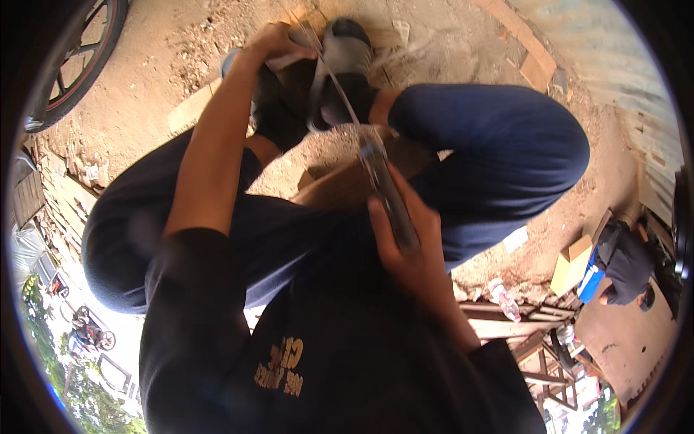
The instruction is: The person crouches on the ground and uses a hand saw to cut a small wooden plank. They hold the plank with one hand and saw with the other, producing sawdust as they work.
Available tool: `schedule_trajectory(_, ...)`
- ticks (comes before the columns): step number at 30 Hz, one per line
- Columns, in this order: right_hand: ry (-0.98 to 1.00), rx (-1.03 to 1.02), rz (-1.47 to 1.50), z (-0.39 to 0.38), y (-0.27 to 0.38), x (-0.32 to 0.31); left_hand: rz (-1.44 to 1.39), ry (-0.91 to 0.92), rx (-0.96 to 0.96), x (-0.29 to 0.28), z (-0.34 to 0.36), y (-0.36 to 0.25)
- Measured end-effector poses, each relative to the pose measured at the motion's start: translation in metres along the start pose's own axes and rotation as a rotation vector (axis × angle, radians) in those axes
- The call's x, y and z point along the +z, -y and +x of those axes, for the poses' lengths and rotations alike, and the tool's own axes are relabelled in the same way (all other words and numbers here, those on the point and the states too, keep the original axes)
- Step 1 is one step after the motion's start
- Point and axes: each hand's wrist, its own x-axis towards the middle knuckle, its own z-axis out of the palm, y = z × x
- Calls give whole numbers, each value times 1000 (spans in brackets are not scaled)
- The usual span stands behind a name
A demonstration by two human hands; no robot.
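Observation:
My right hand (416,231) is closed round the dark handle (387,188) of a tool with a long thin blade or rod (340,90). The blade slants up and left from the handle toward my left hand (275,42). The left hand's fingers are closed by a small grey piece (301,40) near the blade's far end; what they grip is mostly hidden. A curved grey strip (314,108) hangs just left of the blade, in front of my shoes (348,54). Beneath the tool, a brown wooden piece (332,186) lies between my bent legs.
Dirt ground (448,43) with wood scraps surrounds my feet. A motorbike wheel (90,61) stands at upper left, a corrugated metal wall (622,65) at right. At lower right, another person (625,264) bends by a board (614,333); a plastic bottle (504,300) lies nearer.

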Motion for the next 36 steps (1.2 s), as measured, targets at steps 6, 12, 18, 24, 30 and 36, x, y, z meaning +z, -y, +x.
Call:
schedule_trajectory(6, -44, -88, 14, 8, -5, 1, 31, 37, 48, 4, 6, -11)
schedule_trajectory(12, 66, 125, 85, 41, 1, 6, 8, 34, 24, 16, 14, -3)
schedule_trajectory(18, -46, -63, 15, -15, 2, 1, 77, -74, 2, -3, -9, -11)
schedule_trajectory(24, 2, -26, -50, 44, -12, 10, 57, 22, 16, 15, 0, -15)
schedule_trajectory(30, -70, -73, 73, -7, 1, 6, 60, -27, -45, 5, -4, 8)
schedule_trajectory(36, -70, -3, 113, 24, -13, 10, 119, -34, 48, 10, 4, -6)
